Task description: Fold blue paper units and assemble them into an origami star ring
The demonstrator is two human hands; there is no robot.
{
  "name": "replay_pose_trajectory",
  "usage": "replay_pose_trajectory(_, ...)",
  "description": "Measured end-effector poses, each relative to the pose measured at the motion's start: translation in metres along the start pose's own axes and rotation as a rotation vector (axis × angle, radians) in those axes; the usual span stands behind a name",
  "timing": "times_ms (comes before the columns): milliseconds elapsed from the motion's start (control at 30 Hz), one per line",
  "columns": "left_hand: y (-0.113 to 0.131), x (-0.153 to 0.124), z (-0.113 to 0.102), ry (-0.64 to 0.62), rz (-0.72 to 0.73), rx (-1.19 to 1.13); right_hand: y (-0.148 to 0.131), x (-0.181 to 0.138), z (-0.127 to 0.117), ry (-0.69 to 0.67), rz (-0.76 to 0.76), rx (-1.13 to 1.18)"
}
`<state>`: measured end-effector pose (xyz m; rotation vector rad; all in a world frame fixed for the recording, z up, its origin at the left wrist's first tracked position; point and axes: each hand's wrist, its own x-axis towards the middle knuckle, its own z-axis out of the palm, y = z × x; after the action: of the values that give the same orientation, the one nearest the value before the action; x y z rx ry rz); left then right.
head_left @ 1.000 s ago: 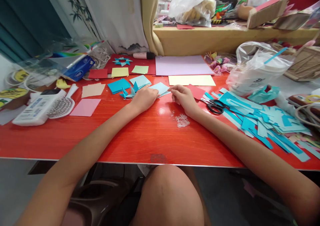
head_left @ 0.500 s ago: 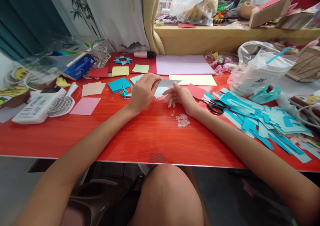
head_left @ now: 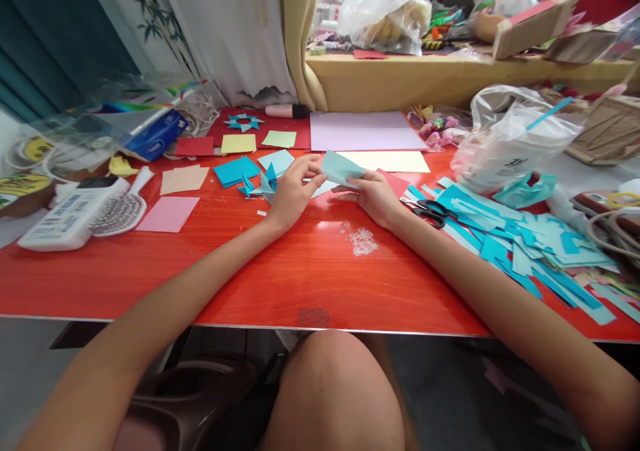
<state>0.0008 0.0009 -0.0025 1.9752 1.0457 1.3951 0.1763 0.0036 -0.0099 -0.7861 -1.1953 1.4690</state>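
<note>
A pale blue paper piece (head_left: 340, 168) is pinched between left hand (head_left: 291, 194) and right hand (head_left: 373, 196), its long axis apparently spanning both sets of fingertips.

— What did the hands hold?
— Left hand (head_left: 293, 194) and right hand (head_left: 373, 194) both pinched a pale blue paper (head_left: 340, 168) above the red bench (head_left: 280, 271).
— Anything close?
— Black scissors (head_left: 425, 211) lay just right.

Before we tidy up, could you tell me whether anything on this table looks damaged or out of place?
Yes: the red table has a whitish scuffed patch near the right hand, where the finish looks worn. A hairbrush also lies among the craft papers at the left.
</note>
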Motion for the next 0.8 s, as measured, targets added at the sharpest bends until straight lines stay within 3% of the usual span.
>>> replay_pose_trajectory(200, 0.0003, -0.0004, 0.0008, -0.017, -0.127, -0.082, -0.0043, -0.0018, 0.0049, -0.069, 0.012, -0.046)
replay_pose_trajectory(567, -0.0012, -0.0001, 0.0023, 0.041, -0.173, -0.166, -0.0035, -0.0065, 0.0065, -0.084, -0.085, -0.119)
replay_pose_trajectory(800, 0.0007, -0.0001, 0.0030, -0.041, -0.175, -0.179, -0.0025, -0.0056, 0.0054, -0.090, -0.083, -0.117)
